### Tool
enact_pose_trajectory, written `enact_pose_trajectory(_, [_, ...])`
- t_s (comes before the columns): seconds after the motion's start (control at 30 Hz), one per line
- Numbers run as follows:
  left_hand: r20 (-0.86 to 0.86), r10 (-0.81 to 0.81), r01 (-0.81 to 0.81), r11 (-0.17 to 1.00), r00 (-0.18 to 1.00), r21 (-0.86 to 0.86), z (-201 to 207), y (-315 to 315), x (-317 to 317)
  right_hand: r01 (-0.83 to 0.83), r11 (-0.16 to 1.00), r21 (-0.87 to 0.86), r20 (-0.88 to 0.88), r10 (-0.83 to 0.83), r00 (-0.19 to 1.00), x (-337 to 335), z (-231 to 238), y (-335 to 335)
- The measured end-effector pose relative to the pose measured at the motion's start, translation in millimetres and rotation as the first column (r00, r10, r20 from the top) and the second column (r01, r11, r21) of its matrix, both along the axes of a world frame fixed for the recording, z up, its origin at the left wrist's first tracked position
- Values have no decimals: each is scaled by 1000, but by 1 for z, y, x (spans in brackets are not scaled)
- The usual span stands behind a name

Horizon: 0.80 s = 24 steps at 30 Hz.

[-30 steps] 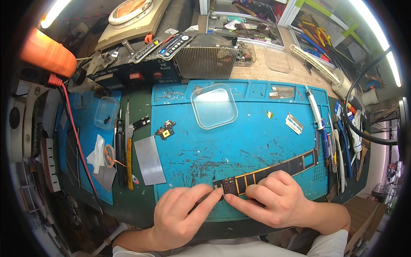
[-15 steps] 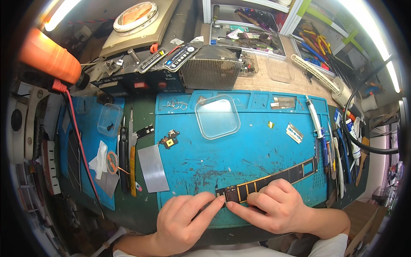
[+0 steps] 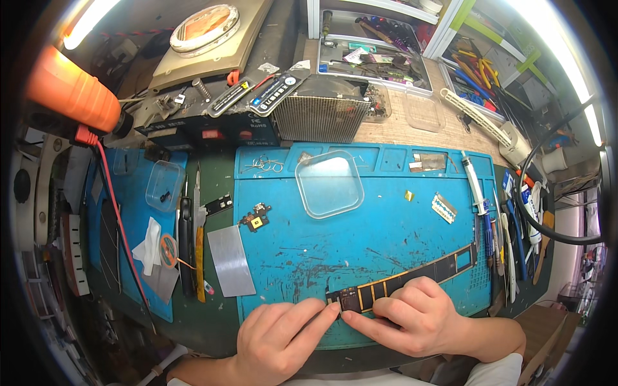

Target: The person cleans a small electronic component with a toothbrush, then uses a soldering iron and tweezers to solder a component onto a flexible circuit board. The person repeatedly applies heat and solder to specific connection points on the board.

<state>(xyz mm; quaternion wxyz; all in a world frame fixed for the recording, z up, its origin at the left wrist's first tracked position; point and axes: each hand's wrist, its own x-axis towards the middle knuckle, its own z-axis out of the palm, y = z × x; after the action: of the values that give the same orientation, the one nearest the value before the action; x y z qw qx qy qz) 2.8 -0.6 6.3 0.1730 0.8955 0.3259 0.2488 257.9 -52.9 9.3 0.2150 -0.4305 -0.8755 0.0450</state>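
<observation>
A long dark strip with gold crossbars (image 3: 400, 280) lies slantwise on the blue work mat (image 3: 309, 251), its left end near me and its right end farther off. At the left end, my left hand (image 3: 278, 336) is closed, with thumb and forefinger pinching the strip's tip. My right hand (image 3: 412, 316) is closed over the near edge of the strip, its fingers curled and the forefinger reaching toward the left fingertips. Both hands nearly meet there. What lies between the fingertips is too small to make out.
A clear plastic box (image 3: 329, 184) stands mid-mat, with a small circuit board (image 3: 255, 219) and metal plate (image 3: 233, 260) to its left. A razor blade (image 3: 444, 208) and syringe (image 3: 473, 183) lie right. Pens and knives flank the mat; a heat gun (image 3: 74, 87) hangs left.
The whole view has shifted slightly, so the bench sits a little lower in the picture. Both hands keep their places at the strip's left end, with only slight finger movement.
</observation>
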Motion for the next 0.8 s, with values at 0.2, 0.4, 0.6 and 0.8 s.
enact_pose_trajectory(0.2, [-2, 3, -3, 1000, 1000, -4, 0, 0, 0, 2, 1000, 1, 0, -2, 1000, 0, -1, -1])
enact_pose_trajectory(0.4, [1, 12, -12, 1000, 1000, 5, -1, -1, 1, 5, 1000, -9, 4, -4, 1000, 0, 0, -1])
enact_pose_trajectory(0.6, [4, 19, -19, 1000, 1000, 11, -1, -1, 1, 4, 1000, -14, 11, -3, 1000, 0, 1, -1])
enact_pose_trajectory(0.8, [-2, 21, -21, 1000, 1000, 15, -1, -1, 1, 2, 1000, -15, 9, -2, 1000, 0, 1, 0])
